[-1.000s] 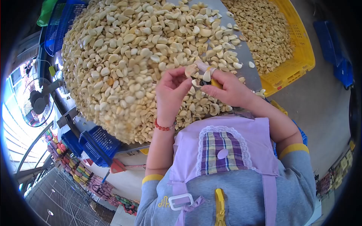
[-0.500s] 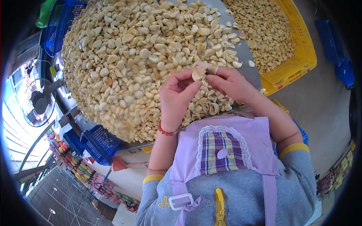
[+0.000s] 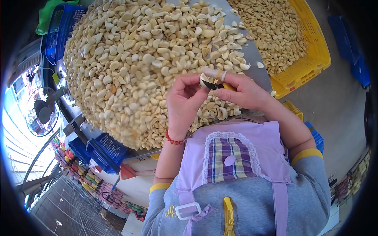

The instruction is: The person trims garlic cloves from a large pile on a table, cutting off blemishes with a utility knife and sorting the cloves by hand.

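Observation:
Between its thumb and forefinger my left hand (image 3: 185,95) pinches a pale garlic clove (image 3: 203,80). A small knife (image 3: 228,87) with a dark blade and yellow handle is in my right hand (image 3: 245,93), its blade touching the clove. White tape and a ring are on the right forefinger. Both hands are over the near right part of a large heap of cloves (image 3: 130,59) on a metal table (image 3: 258,75).
A yellow crate (image 3: 317,51) full of cloves stands beyond the table at the right. Blue baskets (image 3: 105,151) are at the left, near a black fan (image 3: 44,112). More blue crates (image 3: 341,39) lie at the far right.
The knife, mostly hidden half a second ago, now shows with its blade at the clove. A piece with loose pinkish skin between the fingers is no longer seen there.

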Available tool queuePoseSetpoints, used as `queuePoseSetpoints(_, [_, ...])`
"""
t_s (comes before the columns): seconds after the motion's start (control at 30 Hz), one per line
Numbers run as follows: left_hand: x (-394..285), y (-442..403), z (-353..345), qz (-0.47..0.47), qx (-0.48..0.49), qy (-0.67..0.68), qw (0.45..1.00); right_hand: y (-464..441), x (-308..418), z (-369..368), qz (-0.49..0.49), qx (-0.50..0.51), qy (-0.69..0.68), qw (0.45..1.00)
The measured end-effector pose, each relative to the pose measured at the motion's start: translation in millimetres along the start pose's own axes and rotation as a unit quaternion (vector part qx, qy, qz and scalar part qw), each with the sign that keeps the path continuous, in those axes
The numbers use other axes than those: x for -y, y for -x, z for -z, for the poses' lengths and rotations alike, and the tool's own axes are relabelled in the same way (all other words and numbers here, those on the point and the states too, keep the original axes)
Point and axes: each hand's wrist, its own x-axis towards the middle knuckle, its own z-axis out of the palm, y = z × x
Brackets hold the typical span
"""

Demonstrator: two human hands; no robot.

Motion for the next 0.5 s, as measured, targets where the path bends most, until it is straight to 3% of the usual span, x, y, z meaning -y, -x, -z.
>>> queuePoseSetpoints(0.07, [1, 0, 3, 0.000, 0.025, 0.026, 0.999, 1, 7, 2, -0.036, 0.028, -0.052, 0.998])
queuePoseSetpoints(0.17, [1, 2, 4, -0.008, 0.081, 0.093, 0.992, -3, 6, 4, -0.053, -0.007, -0.072, 0.996])
queuePoseSetpoints(0.3, [2, -10, 10, 0.014, 0.151, 0.301, 0.942, 0, 4, 24, -0.079, -0.137, -0.149, 0.976])
queuePoseSetpoints(0.33, [7, -16, 9, 0.003, 0.145, 0.363, 0.921, 3, 9, 31, -0.035, -0.188, -0.218, 0.957])
queuePoseSetpoints(0.43, [23, -47, 9, 0.104, -0.002, 0.068, 0.992, 13, 7, 68, 0.059, -0.261, -0.258, 0.929])
queuePoseSetpoints(0.47, [34, -60, -8, 0.094, -0.029, -0.058, 0.993, 18, 8, 75, 0.061, -0.293, -0.262, 0.918])
queuePoseSetpoints(0.5, [63, -74, -23, 0.009, -0.013, -0.154, 0.988, 23, 9, 82, 0.063, -0.323, -0.267, 0.906])
